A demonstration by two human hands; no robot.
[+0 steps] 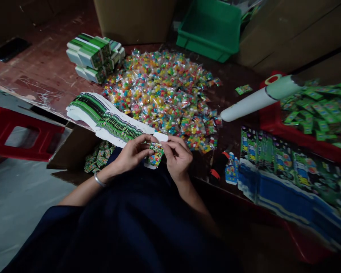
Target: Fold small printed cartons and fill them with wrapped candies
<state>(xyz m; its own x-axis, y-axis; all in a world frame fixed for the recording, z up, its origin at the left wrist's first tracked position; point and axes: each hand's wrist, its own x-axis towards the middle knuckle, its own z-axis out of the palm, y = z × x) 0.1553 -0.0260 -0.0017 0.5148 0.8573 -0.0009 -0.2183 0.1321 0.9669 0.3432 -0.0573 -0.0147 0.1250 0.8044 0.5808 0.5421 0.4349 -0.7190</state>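
My left hand [133, 152] and my right hand [177, 155] both grip a small green printed carton [155, 153] in front of my lap, near the table's front edge. A fanned row of flat green carton blanks [102, 115] lies just beyond my left hand. Behind it spreads a large pile of small clear packets of colourful candy [165, 93]. A silver bangle sits on my left wrist.
Stacks of green folded boxes [92, 57] stand at the back left, a green plastic bin [210, 28] at the back. A white tube [258, 98] lies at the right over a red tray [272, 121] of green cards. Blue-green flat cartons [287, 170] lie front right. A cardboard box [74, 151] of small cartons and a red stool [19, 132] stand at the left.
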